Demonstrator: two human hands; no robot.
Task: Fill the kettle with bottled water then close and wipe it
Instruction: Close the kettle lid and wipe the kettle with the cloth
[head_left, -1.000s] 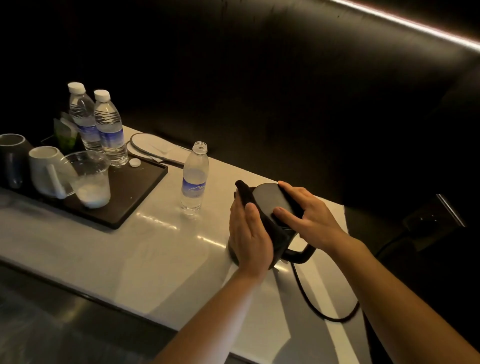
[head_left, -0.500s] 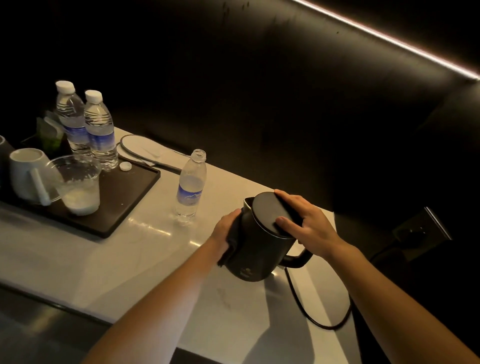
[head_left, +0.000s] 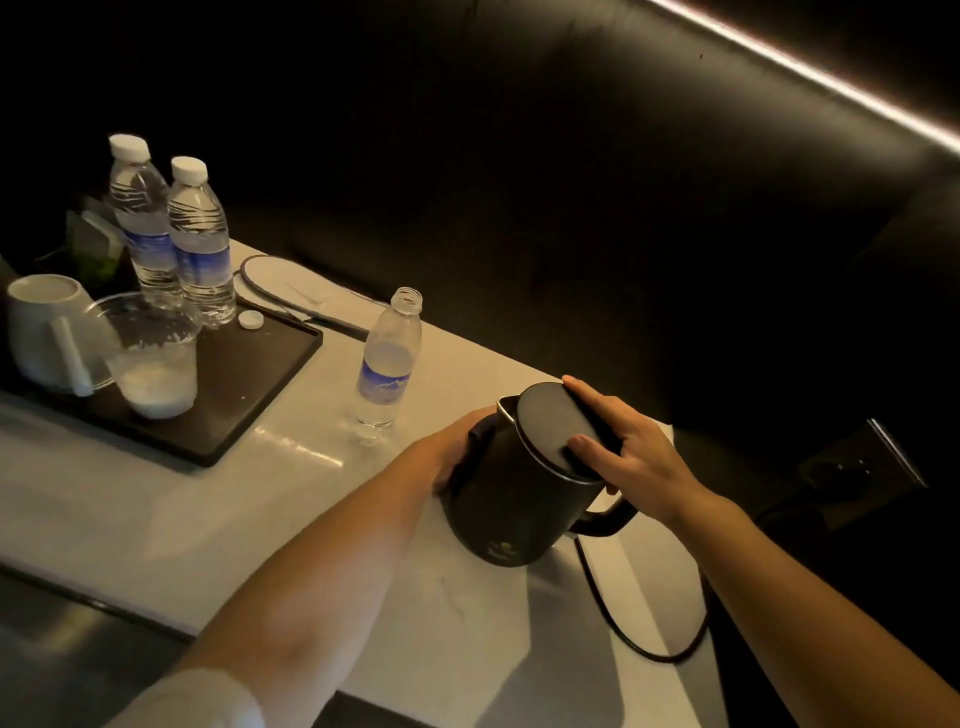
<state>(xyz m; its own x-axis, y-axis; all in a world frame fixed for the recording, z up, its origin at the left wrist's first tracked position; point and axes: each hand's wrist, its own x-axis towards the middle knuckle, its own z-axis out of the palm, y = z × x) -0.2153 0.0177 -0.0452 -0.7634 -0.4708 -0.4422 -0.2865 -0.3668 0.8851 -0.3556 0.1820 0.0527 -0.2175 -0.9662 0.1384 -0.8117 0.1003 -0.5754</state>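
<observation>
A black electric kettle (head_left: 511, 499) stands on the white counter (head_left: 156, 519), lid closed and tilted toward me. My right hand (head_left: 623, 457) rests on the lid, fingers spread over its far edge. My left hand (head_left: 457, 447) presses a dark cloth (head_left: 475, 441) against the kettle's left side, below the spout. An uncapped, nearly empty water bottle (head_left: 387, 364) stands upright just left of the kettle. Its white cap (head_left: 250, 319) lies on the black tray (head_left: 249, 395).
On the tray stand two sealed water bottles (head_left: 200, 244), a white mug (head_left: 44, 327) and a clear plastic cup (head_left: 156, 358). The kettle's black cord (head_left: 639, 639) loops over the counter to a wall socket (head_left: 852, 467) at the right. A dark wall lies behind.
My left hand with the cloth has slid from the kettle's near side around to its left side below the spout. The right hand stays on the lid.
</observation>
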